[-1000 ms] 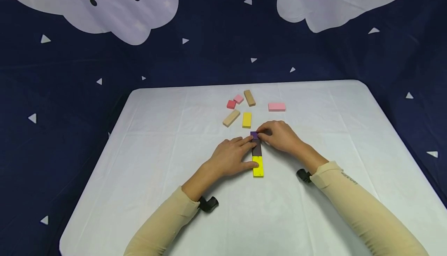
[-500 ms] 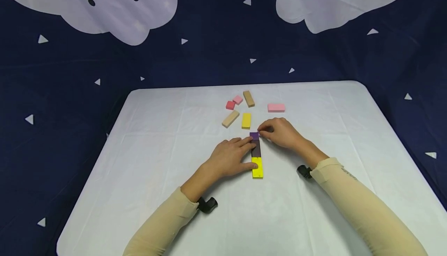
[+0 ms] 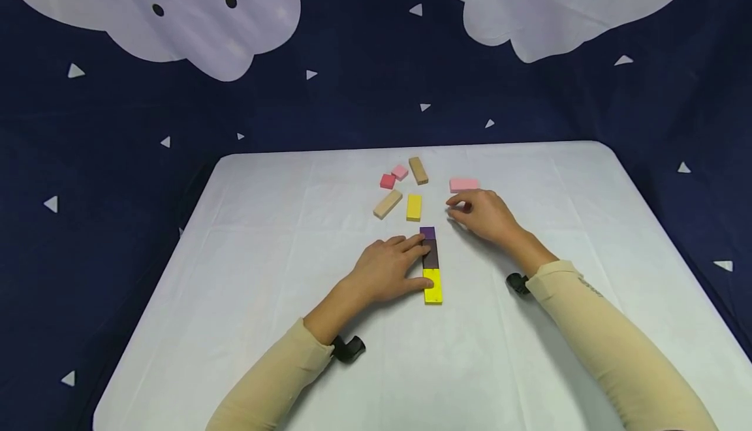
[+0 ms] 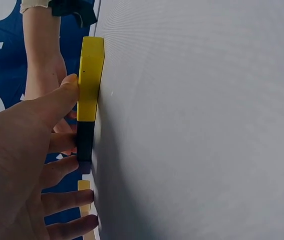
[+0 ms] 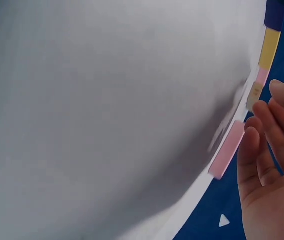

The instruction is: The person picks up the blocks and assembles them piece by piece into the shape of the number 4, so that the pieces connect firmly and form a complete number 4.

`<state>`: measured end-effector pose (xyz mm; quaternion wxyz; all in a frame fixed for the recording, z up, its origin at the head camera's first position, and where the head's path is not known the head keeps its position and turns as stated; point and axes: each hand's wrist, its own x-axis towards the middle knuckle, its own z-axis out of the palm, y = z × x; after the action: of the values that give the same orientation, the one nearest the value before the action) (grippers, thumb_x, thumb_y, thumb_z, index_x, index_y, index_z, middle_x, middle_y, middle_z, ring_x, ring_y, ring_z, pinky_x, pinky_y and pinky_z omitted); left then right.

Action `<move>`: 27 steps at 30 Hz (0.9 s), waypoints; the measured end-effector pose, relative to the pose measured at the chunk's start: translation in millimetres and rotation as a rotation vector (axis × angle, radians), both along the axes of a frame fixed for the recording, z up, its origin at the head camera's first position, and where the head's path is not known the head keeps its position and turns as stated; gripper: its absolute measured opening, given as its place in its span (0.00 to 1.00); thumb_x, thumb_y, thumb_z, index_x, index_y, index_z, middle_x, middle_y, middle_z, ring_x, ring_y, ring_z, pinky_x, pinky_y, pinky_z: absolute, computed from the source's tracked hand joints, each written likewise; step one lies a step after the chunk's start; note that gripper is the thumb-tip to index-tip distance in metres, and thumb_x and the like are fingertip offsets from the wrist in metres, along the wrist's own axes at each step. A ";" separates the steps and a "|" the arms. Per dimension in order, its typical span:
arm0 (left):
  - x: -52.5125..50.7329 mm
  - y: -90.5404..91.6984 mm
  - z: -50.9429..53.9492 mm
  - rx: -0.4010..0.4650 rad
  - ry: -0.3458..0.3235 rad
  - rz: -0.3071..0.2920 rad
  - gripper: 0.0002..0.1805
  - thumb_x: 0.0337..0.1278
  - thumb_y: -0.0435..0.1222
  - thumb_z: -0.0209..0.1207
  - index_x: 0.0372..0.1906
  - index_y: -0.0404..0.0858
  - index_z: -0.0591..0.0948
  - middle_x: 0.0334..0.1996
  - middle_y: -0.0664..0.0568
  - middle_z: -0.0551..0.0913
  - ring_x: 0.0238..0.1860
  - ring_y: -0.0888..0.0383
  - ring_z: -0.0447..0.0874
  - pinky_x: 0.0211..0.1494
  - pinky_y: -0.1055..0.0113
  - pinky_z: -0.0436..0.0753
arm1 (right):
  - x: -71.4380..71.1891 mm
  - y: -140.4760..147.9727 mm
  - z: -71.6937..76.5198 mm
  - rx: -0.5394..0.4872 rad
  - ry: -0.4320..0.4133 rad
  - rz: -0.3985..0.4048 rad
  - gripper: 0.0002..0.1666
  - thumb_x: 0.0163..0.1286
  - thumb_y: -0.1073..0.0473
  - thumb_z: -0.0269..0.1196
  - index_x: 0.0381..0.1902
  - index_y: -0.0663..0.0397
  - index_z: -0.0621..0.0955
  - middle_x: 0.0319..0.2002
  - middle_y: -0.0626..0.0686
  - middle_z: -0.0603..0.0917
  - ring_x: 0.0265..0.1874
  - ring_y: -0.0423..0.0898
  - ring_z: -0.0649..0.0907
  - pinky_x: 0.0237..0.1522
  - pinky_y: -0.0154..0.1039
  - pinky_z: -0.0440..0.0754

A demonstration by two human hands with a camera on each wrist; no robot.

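Observation:
A straight row of blocks lies on the table: a yellow block (image 3: 433, 296) nearest, a dark brown block (image 3: 431, 259) in the middle and a small purple block (image 3: 427, 232) at the far end. My left hand (image 3: 380, 269) rests along the row's left side, its thumb on the yellow block and its extended fingers touching the dark and purple ones. Just in front of a pink block (image 3: 463, 185) hovers my right hand (image 3: 486, 217), fingers loosely bent and holding nothing. The right wrist view shows that pink block (image 5: 227, 151) apart from the fingertips.
Beyond the row lie another yellow block (image 3: 414, 208), two plain wooden blocks, one (image 3: 388, 204) left and one (image 3: 418, 171) farther back, a small red block (image 3: 388, 181) and a small pink block (image 3: 400, 172). A white cloth covers the table (image 3: 235, 274).
My right hand has left the purple block and moved right and away from me, toward the long pink block. My left hand has stayed on the row.

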<state>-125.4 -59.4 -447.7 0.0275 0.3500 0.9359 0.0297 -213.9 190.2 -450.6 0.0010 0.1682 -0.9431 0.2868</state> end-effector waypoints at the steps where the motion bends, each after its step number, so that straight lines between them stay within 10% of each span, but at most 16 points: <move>1: 0.0 -0.1 0.1 -0.001 -0.002 0.000 0.42 0.55 0.72 0.42 0.69 0.54 0.69 0.71 0.57 0.63 0.64 0.53 0.68 0.55 0.53 0.75 | -1.1 1.5 -0.1 -0.005 -0.004 -0.013 0.15 0.62 0.54 0.68 0.47 0.49 0.86 0.37 0.48 0.85 0.34 0.45 0.80 0.38 0.46 0.74; 27: 0.8 0.2 -0.1 -0.003 -0.027 0.011 0.41 0.55 0.72 0.43 0.69 0.55 0.68 0.71 0.57 0.61 0.65 0.54 0.66 0.57 0.52 0.73 | -35.1 27.0 2.7 -0.013 0.016 -0.162 0.23 0.60 0.57 0.67 0.55 0.55 0.82 0.47 0.58 0.82 0.37 0.53 0.78 0.42 0.52 0.71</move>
<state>-124.6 -59.3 -447.8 0.0407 0.3442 0.9374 0.0331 -249.0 217.2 -447.9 0.0332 0.0935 -0.9517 0.2906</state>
